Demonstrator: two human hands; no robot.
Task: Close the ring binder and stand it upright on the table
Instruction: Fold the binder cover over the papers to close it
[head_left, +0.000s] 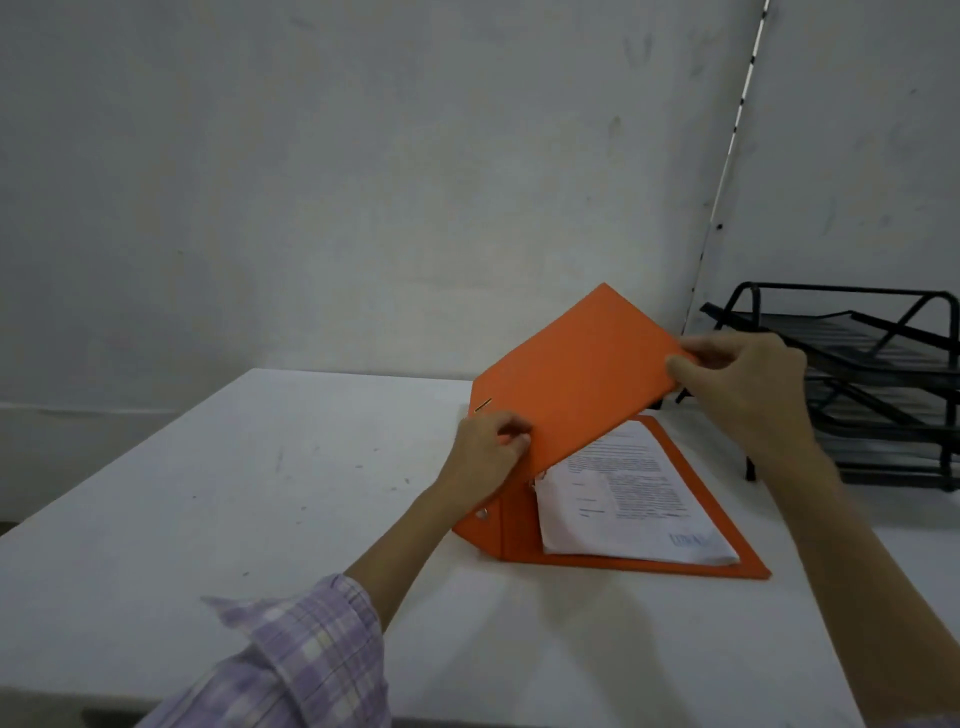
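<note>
Two hands on a half-open binder

Surface: white table (218, 493), matte, with a few dark scuffs left of the left hand (485, 452). Room: grey-white wall (363, 156) behind, marked and stained; a corner seam with a dashed strip runs up above the right hand (743, 384).

Binder (576, 384): orange, lying on the table between the hands, back cover flat, spine raised on the left-hand side. Front cover lifted and tilted over the pages, neither shut nor fully open. A small metal slot shows on the cover just above the left hand.

Left hand: fingers curled, pinching the cover's lower edge near the spine. Right hand: thumb in front and fingers behind, gripping the cover's far free edge, held above the table.

Paper (628, 499): white printed sheets on the rings, below and between the hands. Text lines too blurred to read; a pale blue mark at the near corner, illegible.

Tray (883, 364): black wire stacked letter tray, just behind and right of the right hand, on the table.

Sleeve (291, 660): lilac check, on the left arm, pushed up the forearm.
</note>
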